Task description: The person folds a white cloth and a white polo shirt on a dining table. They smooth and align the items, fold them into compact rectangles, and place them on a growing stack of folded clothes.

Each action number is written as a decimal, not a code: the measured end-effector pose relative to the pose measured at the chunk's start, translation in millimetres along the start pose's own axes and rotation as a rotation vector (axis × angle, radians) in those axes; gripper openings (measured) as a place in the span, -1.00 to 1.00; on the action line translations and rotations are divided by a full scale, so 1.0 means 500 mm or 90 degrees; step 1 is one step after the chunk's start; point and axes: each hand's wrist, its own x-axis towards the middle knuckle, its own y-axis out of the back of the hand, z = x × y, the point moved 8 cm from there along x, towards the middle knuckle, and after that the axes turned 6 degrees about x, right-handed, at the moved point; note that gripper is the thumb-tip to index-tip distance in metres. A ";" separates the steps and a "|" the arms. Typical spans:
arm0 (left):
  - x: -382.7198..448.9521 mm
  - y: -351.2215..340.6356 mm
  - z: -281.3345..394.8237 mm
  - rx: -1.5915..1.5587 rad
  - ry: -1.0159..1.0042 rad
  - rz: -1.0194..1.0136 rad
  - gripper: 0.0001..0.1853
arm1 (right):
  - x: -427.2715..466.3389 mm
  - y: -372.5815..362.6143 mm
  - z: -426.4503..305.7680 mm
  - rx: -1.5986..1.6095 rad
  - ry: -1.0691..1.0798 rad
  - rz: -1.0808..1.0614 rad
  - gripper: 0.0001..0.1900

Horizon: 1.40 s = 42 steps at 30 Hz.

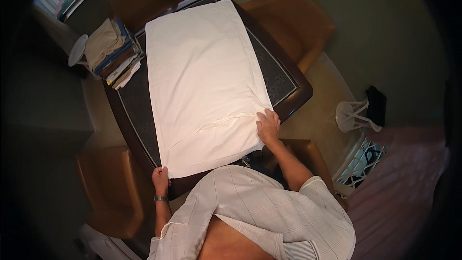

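Observation:
A white rectangular cloth lies spread over a dark table, with wrinkles running across its near part. My left hand, with a watch on the wrist, pinches the cloth's near left corner at the table edge. On the right side edge, my right hand rests with bent fingers on the cloth and gathers small creases there; whether it grips the fabric I cannot tell. The cloth's near edge hangs close to my shirt front.
The dark table has a brown rim. A stack of folded clothes sits at its left corner. Brown chairs surround the table, one at the near left. White stools stand at the right, one bearing a black item.

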 end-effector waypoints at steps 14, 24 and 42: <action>-0.012 -0.005 -0.009 0.005 0.039 -0.038 -0.80 | -0.208 -0.136 0.215 0.712 -0.558 -0.133 -0.50; -0.017 0.016 0.065 -0.124 -0.091 0.003 -0.71 | -0.242 -0.051 0.146 0.921 -0.646 -0.121 -0.86; -0.124 0.007 0.014 -0.225 0.051 -0.201 -0.74 | -0.289 0.079 0.100 0.932 -0.600 -0.025 -0.53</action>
